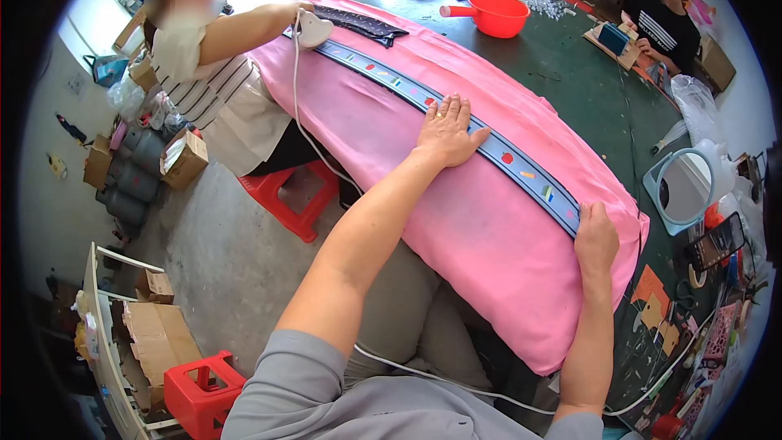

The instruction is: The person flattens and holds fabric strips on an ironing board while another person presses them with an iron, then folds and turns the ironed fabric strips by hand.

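Note:
A long blue fabric strip (521,171) with apple and pencil-like motifs lies across a pink cloth (481,257) that covers part of the table. My left hand (450,132) rests flat on the strip, fingers spread, a ring on one finger. At the strip's near right end, my right hand (596,236) is closed, its curled fingers gripping that end. Toward the far left end, a co-worker's hand holds a white iron (313,31) over the strip. Behind it lies a dark patterned fabric piece (358,24).
The iron's white cord (298,102) hangs over the cloth's edge. A red dipper (497,16) stands on the green table (570,65). To the right are a round mirror (686,186), a phone (717,242) and scissors (684,295). Red stools (204,391) stand at left.

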A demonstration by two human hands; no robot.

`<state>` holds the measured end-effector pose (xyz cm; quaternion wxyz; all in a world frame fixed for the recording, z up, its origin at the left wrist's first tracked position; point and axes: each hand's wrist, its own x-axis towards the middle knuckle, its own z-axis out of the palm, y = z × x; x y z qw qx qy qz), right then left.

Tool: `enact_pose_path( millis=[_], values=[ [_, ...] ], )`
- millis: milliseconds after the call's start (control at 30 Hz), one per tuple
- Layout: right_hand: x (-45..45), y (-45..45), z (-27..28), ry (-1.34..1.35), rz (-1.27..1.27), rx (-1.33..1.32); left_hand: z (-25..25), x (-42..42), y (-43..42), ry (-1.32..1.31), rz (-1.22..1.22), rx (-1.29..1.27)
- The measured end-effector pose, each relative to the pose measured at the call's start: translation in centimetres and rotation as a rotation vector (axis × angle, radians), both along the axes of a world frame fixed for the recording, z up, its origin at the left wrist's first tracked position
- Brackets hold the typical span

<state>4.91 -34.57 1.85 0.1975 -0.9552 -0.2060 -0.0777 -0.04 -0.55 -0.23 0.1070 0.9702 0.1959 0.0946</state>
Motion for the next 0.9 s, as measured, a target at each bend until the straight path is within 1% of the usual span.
enact_pose_path(
  millis=[200, 500, 900],
  values=[
    [-0.25, -0.10, 0.49, 0.008, -0.016, -0.038, -0.04, 0.06, -0.53, -0.016, -0.009, 0.007],
    [-0.08, -0.19, -0.10, -0.011, -0.008, -0.027, 0.09, -0.17, -0.57, -0.012, -0.008, -0.019],
    [-0.14, 0.13, 0.06, -0.008, -0.008, -0.025, -0.46, -0.13, -0.16, -0.036, -0.006, 0.021]
  ],
)
